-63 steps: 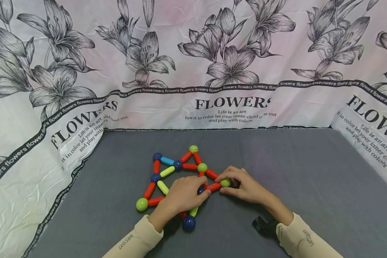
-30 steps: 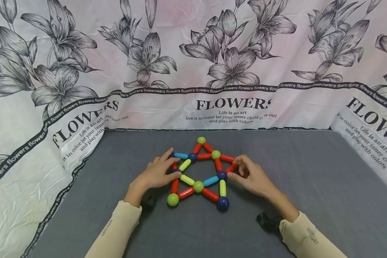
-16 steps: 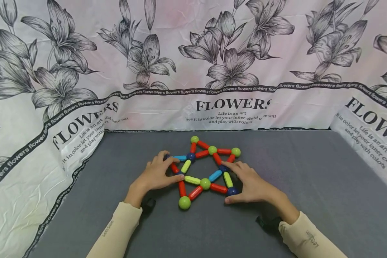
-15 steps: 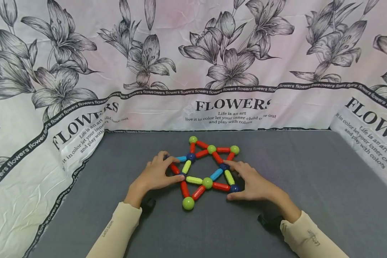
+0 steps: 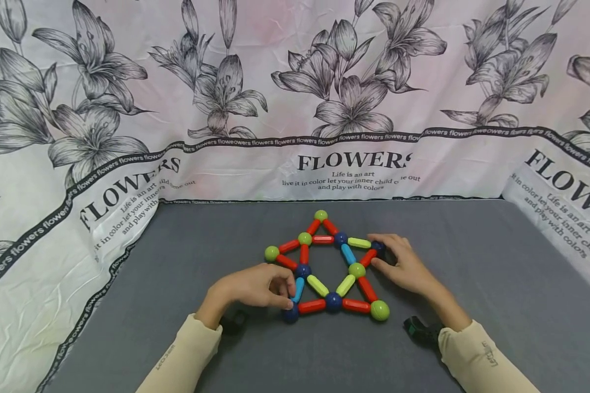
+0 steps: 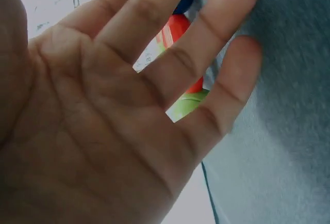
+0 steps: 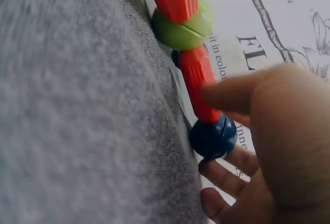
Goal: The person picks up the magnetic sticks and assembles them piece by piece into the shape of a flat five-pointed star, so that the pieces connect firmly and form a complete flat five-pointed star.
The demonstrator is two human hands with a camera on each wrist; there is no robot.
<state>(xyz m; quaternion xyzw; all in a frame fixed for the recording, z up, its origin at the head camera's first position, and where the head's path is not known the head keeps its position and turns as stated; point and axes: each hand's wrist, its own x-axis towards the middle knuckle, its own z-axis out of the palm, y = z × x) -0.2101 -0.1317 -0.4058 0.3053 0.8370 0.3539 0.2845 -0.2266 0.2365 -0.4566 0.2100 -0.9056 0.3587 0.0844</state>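
On the grey tabletop lies a flat star-shaped frame of magnetic rods and balls (image 5: 323, 239), with red, yellow-green and blue rods and green and dark blue balls. My left hand (image 5: 257, 286) pinches its lower-left dark blue ball (image 5: 290, 313) between thumb and finger. Its palm fills the left wrist view, hiding most of the frame. At the right point, my right hand (image 5: 404, 266) grips another dark blue ball (image 7: 212, 137); the thumb lies on the adjoining red rod (image 7: 197, 82). A green ball (image 7: 183, 28) shows farther along in the right wrist view.
The grey tabletop (image 5: 354, 357) extends around the frame. Behind it hangs a white cloth (image 5: 246, 169) with flower drawings and lettering, folding forward at both sides. A dark strap piece (image 5: 421, 331) sits under the right wrist.
The star frame has turned counterclockwise by about one point. My left hand has moved down and toward me with its corner; the right hand has gone up and slightly right.
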